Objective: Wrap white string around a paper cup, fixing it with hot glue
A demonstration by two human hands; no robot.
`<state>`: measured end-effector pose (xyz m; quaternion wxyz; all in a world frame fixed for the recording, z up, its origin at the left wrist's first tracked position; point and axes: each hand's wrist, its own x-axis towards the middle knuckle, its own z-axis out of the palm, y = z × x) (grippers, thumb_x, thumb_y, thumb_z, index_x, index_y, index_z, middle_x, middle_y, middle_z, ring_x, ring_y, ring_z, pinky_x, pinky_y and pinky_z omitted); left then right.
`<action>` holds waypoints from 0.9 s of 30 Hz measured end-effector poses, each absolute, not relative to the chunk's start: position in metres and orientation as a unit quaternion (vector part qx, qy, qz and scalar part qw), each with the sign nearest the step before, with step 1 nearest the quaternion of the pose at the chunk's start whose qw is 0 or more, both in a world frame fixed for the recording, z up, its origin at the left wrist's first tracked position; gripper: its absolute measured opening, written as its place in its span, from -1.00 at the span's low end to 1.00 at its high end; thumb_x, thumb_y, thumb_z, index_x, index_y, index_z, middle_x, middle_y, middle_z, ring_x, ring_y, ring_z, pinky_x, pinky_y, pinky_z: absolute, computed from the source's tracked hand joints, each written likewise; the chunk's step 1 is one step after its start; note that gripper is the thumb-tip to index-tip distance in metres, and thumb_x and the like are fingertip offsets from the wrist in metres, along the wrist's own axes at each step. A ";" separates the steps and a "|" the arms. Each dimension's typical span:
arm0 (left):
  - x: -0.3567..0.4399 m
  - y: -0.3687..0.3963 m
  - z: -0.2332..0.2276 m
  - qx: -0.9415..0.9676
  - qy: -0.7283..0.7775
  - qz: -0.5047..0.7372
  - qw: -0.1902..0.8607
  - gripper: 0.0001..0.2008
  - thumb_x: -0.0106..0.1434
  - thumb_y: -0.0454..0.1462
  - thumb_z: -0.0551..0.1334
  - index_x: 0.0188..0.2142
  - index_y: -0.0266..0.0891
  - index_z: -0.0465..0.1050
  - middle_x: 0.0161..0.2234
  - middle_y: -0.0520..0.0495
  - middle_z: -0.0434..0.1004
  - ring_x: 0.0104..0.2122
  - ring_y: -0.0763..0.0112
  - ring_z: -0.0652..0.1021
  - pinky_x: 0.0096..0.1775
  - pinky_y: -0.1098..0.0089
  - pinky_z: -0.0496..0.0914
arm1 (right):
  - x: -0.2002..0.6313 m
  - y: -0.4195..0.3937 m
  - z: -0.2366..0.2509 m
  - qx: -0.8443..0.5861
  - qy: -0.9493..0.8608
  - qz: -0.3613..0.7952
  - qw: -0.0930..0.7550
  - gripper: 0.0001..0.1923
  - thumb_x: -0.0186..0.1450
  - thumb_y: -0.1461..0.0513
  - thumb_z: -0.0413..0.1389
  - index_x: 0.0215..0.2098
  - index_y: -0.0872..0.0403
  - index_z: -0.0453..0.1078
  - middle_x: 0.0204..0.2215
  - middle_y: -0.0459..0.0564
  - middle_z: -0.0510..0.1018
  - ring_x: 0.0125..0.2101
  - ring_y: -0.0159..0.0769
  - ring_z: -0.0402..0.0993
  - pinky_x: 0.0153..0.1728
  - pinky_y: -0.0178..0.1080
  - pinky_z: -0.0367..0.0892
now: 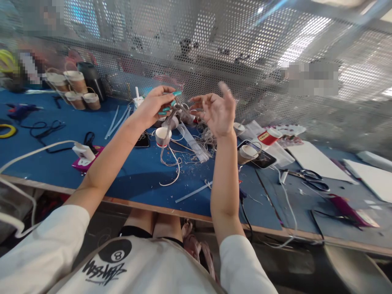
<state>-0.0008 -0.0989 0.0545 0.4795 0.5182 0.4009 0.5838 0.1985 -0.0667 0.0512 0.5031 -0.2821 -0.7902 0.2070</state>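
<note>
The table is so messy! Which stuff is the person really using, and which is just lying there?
In use:
left hand holding teal-handled scissors
right hand open beside a tangle of pale strands

Just lying about:
stacked paper cups
black scissors
red-labelled cup
phone
yellow tape roll
blue glue gun
</note>
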 end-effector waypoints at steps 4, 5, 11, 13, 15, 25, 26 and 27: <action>-0.003 -0.097 0.054 0.512 0.383 0.582 0.502 -0.97 0.32 -0.34 0.18 -0.23 -0.25 0.36 -0.48 0.09 0.38 -0.51 0.63 0.49 -0.47 0.63 0.34 | 0.196 -0.076 0.049 -0.266 -0.807 0.168 0.500 -0.34 0.06 -0.34 0.20 -0.19 -0.05 0.26 -0.10 0.04 0.51 -0.11 -0.11 0.47 -0.11 0.03 0.47; -0.002 -0.097 0.054 0.513 0.376 0.580 0.508 -0.96 0.33 -0.32 0.19 -0.23 -0.25 0.37 -0.49 0.09 0.39 -0.52 0.63 0.49 -0.48 0.63 0.34 | 0.195 -0.080 0.049 -0.276 -0.815 0.114 0.496 -0.33 0.05 -0.34 0.21 -0.20 -0.04 0.28 -0.12 0.04 0.49 -0.09 -0.09 0.45 -0.09 0.04 0.46; 0.001 -0.104 0.058 0.519 0.355 0.565 0.534 -0.94 0.32 -0.34 0.17 -0.31 -0.28 0.38 -0.55 0.11 0.33 -0.58 0.67 0.44 -0.53 0.67 0.31 | 0.172 -0.094 0.049 -0.302 -0.867 -0.069 0.391 -0.49 0.26 -0.25 0.12 -0.34 0.01 0.29 -0.36 -0.02 0.40 -0.15 -0.09 0.39 -0.03 0.05 0.38; 0.002 -0.108 0.060 0.512 0.359 0.553 0.551 -0.92 0.33 -0.36 0.15 -0.31 -0.30 0.38 -0.55 0.10 0.30 -0.59 0.68 0.43 -0.54 0.67 0.31 | 0.166 -0.092 0.046 -0.305 -0.876 -0.075 0.367 -0.55 0.34 -0.18 0.08 -0.35 0.02 0.29 -0.39 -0.03 0.39 -0.18 -0.12 0.39 -0.06 0.01 0.38; 0.000 -0.109 0.061 0.495 0.360 0.537 0.580 -0.88 0.35 -0.37 0.10 -0.30 -0.32 0.39 -0.56 0.11 0.25 -0.62 0.71 0.38 -0.56 0.69 0.27 | 0.164 -0.087 0.042 -0.305 -0.880 -0.065 0.358 -0.59 0.39 -0.11 0.06 -0.37 0.03 0.28 -0.41 -0.04 0.40 -0.22 -0.16 0.39 -0.11 -0.06 0.39; -0.007 -0.086 0.052 0.426 0.380 0.525 0.631 -0.84 0.33 -0.45 0.07 -0.37 -0.32 0.33 -0.61 0.11 0.21 -0.65 0.71 0.34 -0.61 0.70 0.18 | 0.182 -0.078 0.043 -0.277 -0.849 0.028 0.449 -0.59 0.45 -0.03 -0.01 -0.42 0.02 0.41 -0.50 -0.07 0.39 -0.34 -0.26 0.40 -0.18 -0.16 0.37; -0.006 -0.086 0.052 0.430 0.389 0.529 0.619 -0.84 0.33 -0.46 0.07 -0.38 -0.31 0.32 -0.61 0.11 0.22 -0.65 0.70 0.34 -0.59 0.69 0.19 | 0.183 -0.077 0.044 -0.270 -0.827 0.025 0.492 -0.59 0.44 -0.05 0.00 -0.41 0.01 0.43 -0.49 -0.06 0.42 -0.31 -0.24 0.41 -0.15 -0.14 0.36; -0.006 -0.085 0.052 0.439 0.400 0.532 0.603 -0.85 0.32 -0.47 0.07 -0.37 -0.30 0.31 -0.61 0.12 0.24 -0.65 0.71 0.34 -0.58 0.68 0.20 | 0.184 -0.077 0.046 -0.256 -0.802 0.028 0.540 -0.58 0.43 -0.07 0.01 -0.42 -0.01 0.43 -0.47 -0.04 0.45 -0.29 -0.22 0.42 -0.12 -0.11 0.35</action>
